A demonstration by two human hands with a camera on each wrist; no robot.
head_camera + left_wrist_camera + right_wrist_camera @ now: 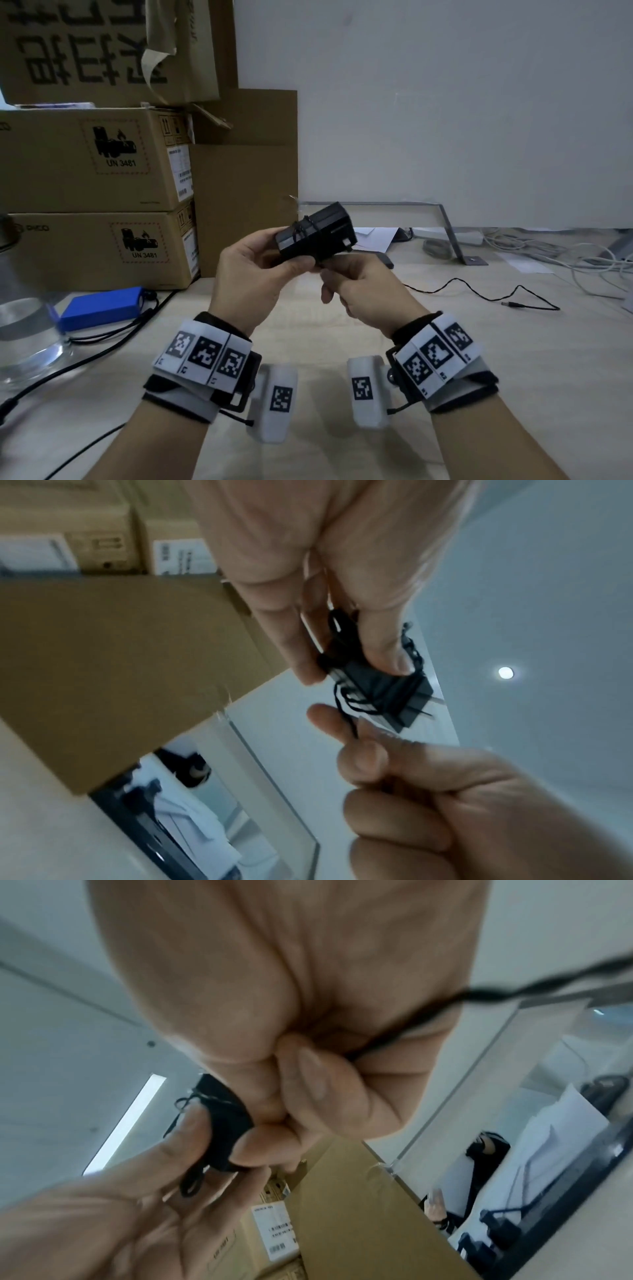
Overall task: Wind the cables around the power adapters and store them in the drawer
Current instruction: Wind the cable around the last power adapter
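Note:
A black power adapter (317,233) with a few turns of thin black cable round it is held above the table. My left hand (274,253) grips it from the left, thumb under and fingers behind; the left wrist view shows the adapter (387,688) with its plug prongs pointing away. My right hand (337,277) sits just below and pinches the cable (394,1034) between thumb and forefinger. The loose cable (455,284) trails right across the table to its barrel plug (507,303). No drawer is in view.
A blue power brick (99,306) with black leads lies at the left beside a clear tape roll (24,329). Stacked cardboard boxes (85,164) fill the back left. A metal bracket (452,233) and white cables (582,260) lie at the back right.

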